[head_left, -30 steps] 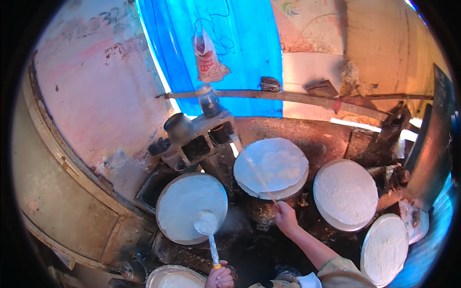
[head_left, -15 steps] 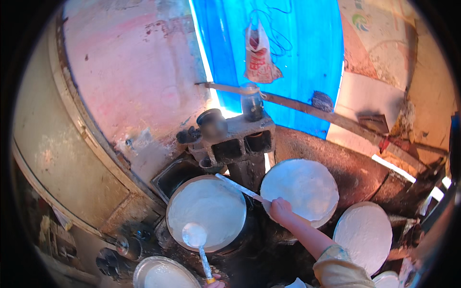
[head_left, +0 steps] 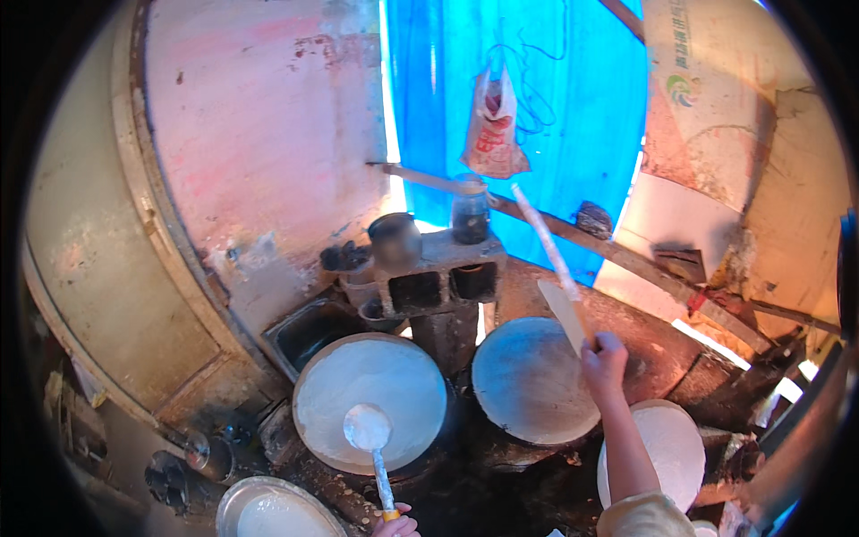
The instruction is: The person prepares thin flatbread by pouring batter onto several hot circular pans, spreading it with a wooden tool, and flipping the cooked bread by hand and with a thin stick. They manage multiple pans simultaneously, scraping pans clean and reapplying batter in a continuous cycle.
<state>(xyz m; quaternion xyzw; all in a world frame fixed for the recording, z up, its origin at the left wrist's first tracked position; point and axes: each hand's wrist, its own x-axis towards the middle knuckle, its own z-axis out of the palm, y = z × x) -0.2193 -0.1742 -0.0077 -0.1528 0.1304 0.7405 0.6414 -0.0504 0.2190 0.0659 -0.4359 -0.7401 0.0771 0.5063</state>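
Note:
My left hand (head_left: pixel 396 524), at the lower edge, is closed round the yellow handle end of a ladle (head_left: pixel 383 479). The ladle's white-coated bowl rests on or just over the left round pan (head_left: pixel 416 358), which holds a smooth white layer. My right hand (head_left: pixel 605 356) grips a long, white-smeared stick (head_left: pixel 543 231) that points up and away, above the right round pan (head_left: pixel 528 394). A thin pale flap (head_left: pixel 561 313) lies beside the stick; I cannot tell whether it hangs from it. The right pan's dark grey surface shows bare.
A round white sheet (head_left: pixel 667 447) lies at the right. A metal basin (head_left: pixel 237 497) with white liquid stands at the lower left. Behind the pans are a concrete block (head_left: pixel 438 259), a dark pot (head_left: pixel 394 240) and a jar (head_left: pixel 470 219). A bag (head_left: pixel 495 134) hangs on the blue panel.
The white layer on the right pan has gone from its surface. My right hand has moved right and up, swinging the stick from over the left pan to point upward. The ladle has stayed.

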